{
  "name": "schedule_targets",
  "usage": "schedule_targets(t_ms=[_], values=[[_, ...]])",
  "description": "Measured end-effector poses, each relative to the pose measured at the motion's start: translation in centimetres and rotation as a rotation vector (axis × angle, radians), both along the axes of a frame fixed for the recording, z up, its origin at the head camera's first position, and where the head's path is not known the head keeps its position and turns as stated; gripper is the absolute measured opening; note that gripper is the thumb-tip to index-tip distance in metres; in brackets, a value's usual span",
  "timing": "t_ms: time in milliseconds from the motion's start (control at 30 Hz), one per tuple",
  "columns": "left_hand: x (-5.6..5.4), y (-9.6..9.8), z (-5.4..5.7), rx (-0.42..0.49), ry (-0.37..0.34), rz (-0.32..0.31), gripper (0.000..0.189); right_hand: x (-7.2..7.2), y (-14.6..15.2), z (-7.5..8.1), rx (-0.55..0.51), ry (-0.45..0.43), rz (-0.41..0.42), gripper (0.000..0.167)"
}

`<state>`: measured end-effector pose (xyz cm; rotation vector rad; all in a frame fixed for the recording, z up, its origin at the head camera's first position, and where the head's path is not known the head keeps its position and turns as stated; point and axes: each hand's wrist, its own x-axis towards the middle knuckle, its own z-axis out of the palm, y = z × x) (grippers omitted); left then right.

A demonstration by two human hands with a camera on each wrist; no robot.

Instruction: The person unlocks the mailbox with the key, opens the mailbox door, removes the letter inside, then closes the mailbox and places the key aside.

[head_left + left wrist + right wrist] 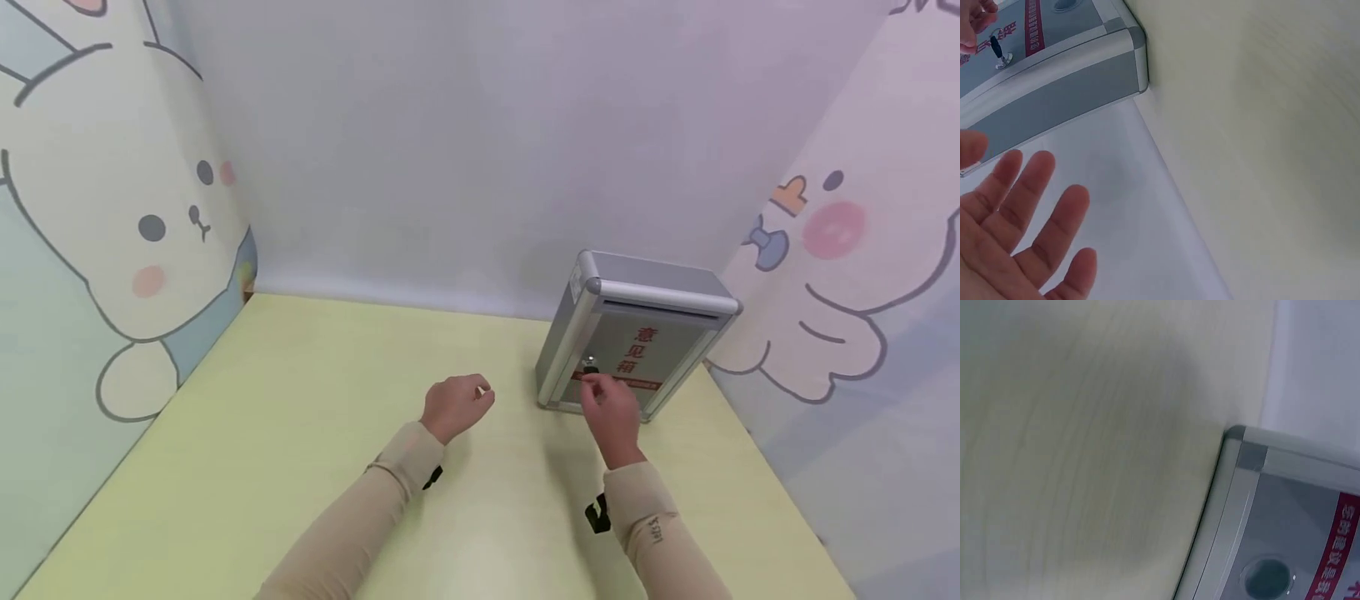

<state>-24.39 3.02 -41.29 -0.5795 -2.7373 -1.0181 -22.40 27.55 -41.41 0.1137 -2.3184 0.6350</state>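
Note:
A grey metal suggestion box [652, 342] with silver edging stands upright, red characters on its front panel. A key with a black head [995, 47] sits in the lock [1005, 60] on that panel. My right hand [613, 412] is in front of the lock, fingers bent, fingertips right by the key; the key's black head shows outside the fingers in the left wrist view. To the left of the box, my left hand [456, 404] hovers over the table with nothing in it, its fingers [1063, 222] spread and relaxed. The right wrist view does not show the right hand.
The pale yellow table [337, 358] meets a plain light back wall [412, 167]. Side walls with a cartoon rabbit [105, 217] and another cartoon figure [885, 225] rise left and right. Low on the box front is a dark round spot [1267, 578].

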Motion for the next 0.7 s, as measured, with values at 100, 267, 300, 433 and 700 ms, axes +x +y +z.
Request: schedule_targets(t_ms=[100, 267, 300, 433, 700], values=[[-0.4, 1.0, 0.6, 0.017, -0.010, -0.018, 0.019, -0.2, 1.5, 0.2, -0.191, 0.041, -0.099, 0.013], [-1.1, 3.5, 1.8, 0.087, -0.121, -0.074, 0.030, -0.1, 4.5, 1.6, -0.540, 0.048, -0.293, 0.020], [-1.2, 4.0, 2.1, 0.110, -0.150, -0.088, 0.033, -0.1, 5.0, 1.8, -0.595, 0.041, -0.326, 0.021], [-1.8, 5.9, 2.6, 0.192, -0.261, -0.134, 0.043, -0.1, 6.9, 2.6, -0.734, 0.008, -0.398, 0.023], [-3.0, 8.1, 1.8, 0.214, -0.251, -0.187, 0.056, -0.5, 9.2, 2.3, -0.878, -0.215, -0.313, 0.059]])
